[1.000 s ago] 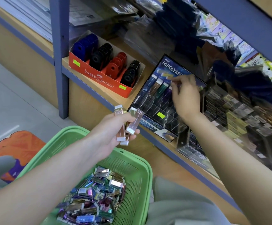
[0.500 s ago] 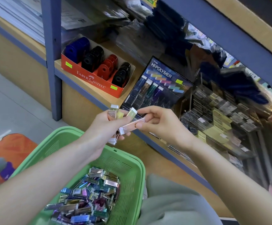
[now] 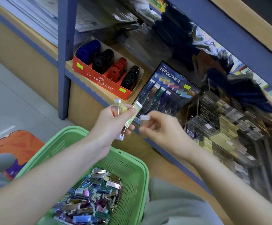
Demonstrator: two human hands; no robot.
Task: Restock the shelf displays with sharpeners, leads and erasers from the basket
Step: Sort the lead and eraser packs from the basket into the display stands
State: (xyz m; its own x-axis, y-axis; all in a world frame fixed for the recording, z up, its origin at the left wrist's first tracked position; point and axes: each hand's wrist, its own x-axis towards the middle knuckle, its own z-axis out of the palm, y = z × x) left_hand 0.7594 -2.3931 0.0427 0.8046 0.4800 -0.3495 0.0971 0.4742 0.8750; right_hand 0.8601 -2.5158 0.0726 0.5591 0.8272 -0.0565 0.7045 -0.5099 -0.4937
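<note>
My left hand [image 3: 115, 122] grips a small bunch of foil-sleeved erasers [image 3: 132, 115], gold and copper, above the far rim of the green basket [image 3: 76, 135]. My right hand [image 3: 161, 127], blurred, pinches one eraser [image 3: 144, 118] just right of that bunch, a little apart from it. Many more metallic erasers [image 3: 91, 197] lie heaped in the basket. The black Hi-Polymer eraser display [image 3: 167, 88] stands on the shelf right behind both hands, with a few erasers in its upper slots.
A red Faber-Castell box [image 3: 99, 78] with blue, black and red sharpeners sits left of the display. Stacked lead cases [image 3: 221, 124] fill the rack at right. A blue shelf post [image 3: 65, 62] rises at left. An orange mat [image 3: 16, 145] lies on the floor.
My right hand came back from the display to the bunch in my left hand, took one eraser from it and now draws it away to the right.
</note>
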